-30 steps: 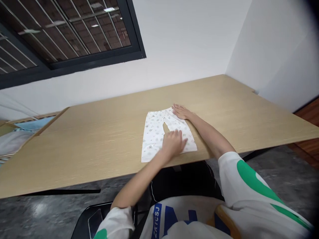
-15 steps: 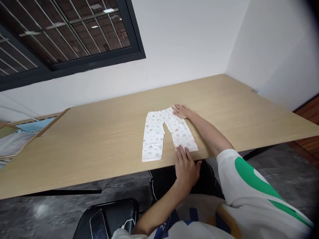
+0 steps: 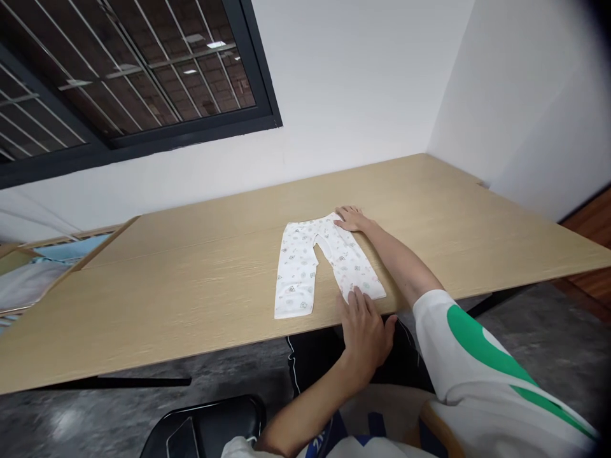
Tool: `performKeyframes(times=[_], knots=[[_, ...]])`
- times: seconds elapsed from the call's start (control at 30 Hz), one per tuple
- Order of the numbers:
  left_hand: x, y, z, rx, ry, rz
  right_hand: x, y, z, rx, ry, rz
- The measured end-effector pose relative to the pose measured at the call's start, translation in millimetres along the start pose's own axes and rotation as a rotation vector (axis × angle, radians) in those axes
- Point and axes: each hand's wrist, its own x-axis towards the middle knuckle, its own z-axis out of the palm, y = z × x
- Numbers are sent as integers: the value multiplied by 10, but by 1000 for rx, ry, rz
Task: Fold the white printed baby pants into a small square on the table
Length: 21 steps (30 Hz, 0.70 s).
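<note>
A pair of small white trousers (image 3: pixel 298 270) with a scattered print lies flat on the wooden table (image 3: pixel 200 280), its waist toward the wall and its legs toward me. My right hand (image 3: pixel 352 219) rests flat at the right corner of the waistband, fingers stretched out. Over the hem of the right trouser leg lie the fingertips of my left hand (image 3: pixel 365 327), the fingers extended and the thumb apart. Neither hand grips the cloth.
A black chair (image 3: pixel 224 423) with a dark flat device (image 3: pixel 182 439) on it stands below the table's front edge. At the far left is a wooden crib-like frame (image 3: pixel 102 245) with light blue and white cloth. A barred window (image 3: pixel 157 70) is set in the white wall.
My right hand has slid slightly outward at the waist corner, covering less of the trousers. My left hand has shifted a little right along the hem. The whole view has tilted slightly.
</note>
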Motion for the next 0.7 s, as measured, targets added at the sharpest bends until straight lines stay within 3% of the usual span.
performKeyframes(times=[0.13, 0.27, 0.43, 0.7], knots=[[284, 5, -58, -69, -16, 82, 95, -70, 38, 64, 100, 155], [565, 51, 27, -164, -222, 111, 241, -145, 65, 144, 125, 257], [735, 61, 45, -212, -410, 60, 363, -198, 98, 216, 138, 332], [899, -183, -24, -198, -478, 15, 361, -228, 66, 293, 154, 398]])
